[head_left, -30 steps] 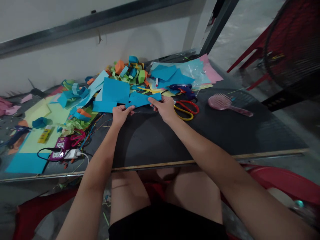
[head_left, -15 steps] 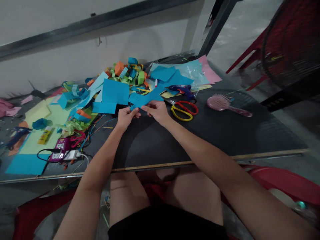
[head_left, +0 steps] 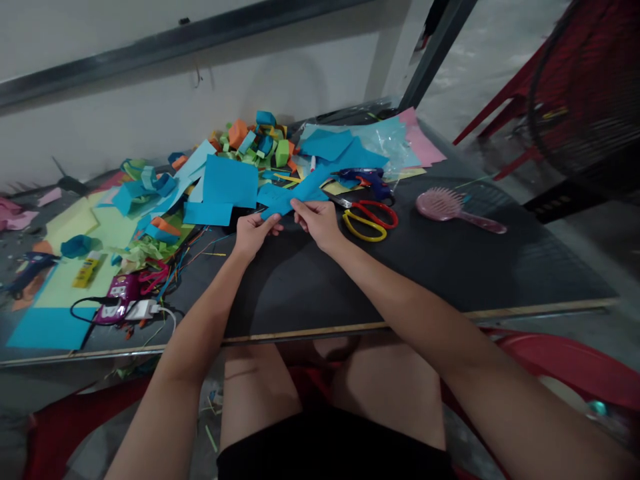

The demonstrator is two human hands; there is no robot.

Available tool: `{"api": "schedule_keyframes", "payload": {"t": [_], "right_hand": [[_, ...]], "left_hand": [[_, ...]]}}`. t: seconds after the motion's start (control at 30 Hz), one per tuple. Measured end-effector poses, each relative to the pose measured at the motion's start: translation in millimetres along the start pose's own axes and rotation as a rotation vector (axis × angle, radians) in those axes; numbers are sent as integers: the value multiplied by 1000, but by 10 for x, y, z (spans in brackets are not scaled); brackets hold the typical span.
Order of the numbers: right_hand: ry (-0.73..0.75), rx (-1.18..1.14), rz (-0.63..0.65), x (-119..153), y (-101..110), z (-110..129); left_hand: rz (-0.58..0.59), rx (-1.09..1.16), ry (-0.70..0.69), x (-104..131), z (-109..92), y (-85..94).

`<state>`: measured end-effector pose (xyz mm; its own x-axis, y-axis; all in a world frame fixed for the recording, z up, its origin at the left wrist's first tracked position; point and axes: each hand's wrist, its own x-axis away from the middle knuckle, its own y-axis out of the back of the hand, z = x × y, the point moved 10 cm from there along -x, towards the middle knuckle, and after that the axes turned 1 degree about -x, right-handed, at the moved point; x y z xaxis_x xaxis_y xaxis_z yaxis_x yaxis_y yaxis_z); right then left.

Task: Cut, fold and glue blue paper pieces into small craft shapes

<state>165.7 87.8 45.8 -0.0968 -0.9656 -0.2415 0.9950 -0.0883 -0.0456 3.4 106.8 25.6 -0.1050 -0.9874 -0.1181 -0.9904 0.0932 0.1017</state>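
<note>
A long blue paper strip slants up and away over the dark table, held at its near end by both hands. My left hand pinches the strip's lower tip between thumb and fingers. Slightly farther up, my right hand grips the strip's edge, thumb on top. Just right of that hand lie scissors with one red and one yellow handle. A square blue sheet lies beyond my left hand. Behind the strip's far end sits a blue glue gun.
Small folded paper pieces are heaped near the wall. A pink hairbrush lies at right. On the left are a purple power strip, a yellow box and another glue gun. A fan stands beyond the table's right side.
My right hand has shifted slightly, its thumb now higher on the strip and a little farther from my left hand. The left hand keeps its pinch.
</note>
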Motion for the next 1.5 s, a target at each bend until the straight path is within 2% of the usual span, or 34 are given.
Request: {"api": "schedule_keyframes", "payload": {"t": [0.17,0.37,0.83,1.0,1.4,1.5], "right_hand": [[0,8,-7,-27,27,-30],[6,-27,-103,-96,167,-63],[-5,-183,-277,-141,412,-117],[0,-189,-302,-139,444,-88],[43,-372,-307,-128,437,-8],[40,-351,-267,-143,411,-22]], "left_hand": [[4,7,-14,-4,-27,-1],[-43,-12,-26,-13,-41,60],[-34,-63,-67,-29,-24,73],[-37,-58,-72,-21,-42,78],[-53,-96,-53,-18,-39,100],[14,-40,-47,-15,-43,73]]}}
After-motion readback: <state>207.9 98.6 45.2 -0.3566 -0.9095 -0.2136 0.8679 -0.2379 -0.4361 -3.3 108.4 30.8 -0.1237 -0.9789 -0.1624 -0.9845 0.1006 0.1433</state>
